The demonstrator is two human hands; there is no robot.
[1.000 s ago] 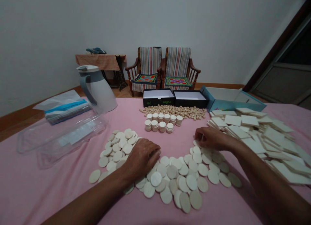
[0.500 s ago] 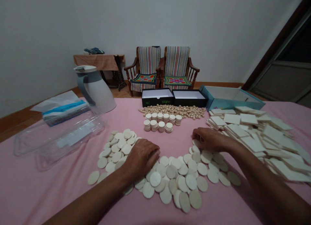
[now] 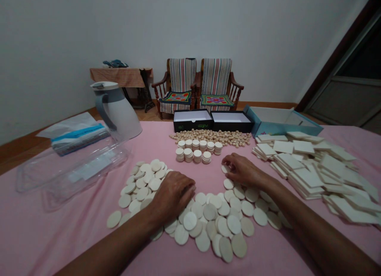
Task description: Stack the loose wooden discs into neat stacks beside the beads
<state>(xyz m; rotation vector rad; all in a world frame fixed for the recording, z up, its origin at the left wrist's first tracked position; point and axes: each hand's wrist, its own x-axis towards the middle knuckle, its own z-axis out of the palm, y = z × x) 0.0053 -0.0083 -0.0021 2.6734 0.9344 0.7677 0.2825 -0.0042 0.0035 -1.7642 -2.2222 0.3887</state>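
Observation:
My right hand (image 3: 242, 170) pinches a pale wooden disc (image 3: 225, 169) between thumb and fingers, at the upper right of a heap of loose discs. Another disc (image 3: 228, 184) lies flat just below those fingertips. Resting over the left part of the heap (image 3: 210, 211), my left hand (image 3: 175, 194) has its fingers stretched to the right and the thumb a little apart. I see no disc in it, though its palm is hidden. Beyond both hands, short stacks of discs (image 3: 197, 155) stand in two rows.
Small wooden beads (image 3: 214, 137) lie behind the stacks, before two black boxes (image 3: 193, 126). Thin square wooden boards (image 3: 309, 176) are piled at right by a blue box (image 3: 285, 127). A white jug (image 3: 122, 113), tissue pack (image 3: 79, 137) and clear plastic tray (image 3: 89, 168) stand left.
My right hand has moved left and slightly toward the stacks, and a disc now shows at its fingertips. The left hand stays in place over the heap.

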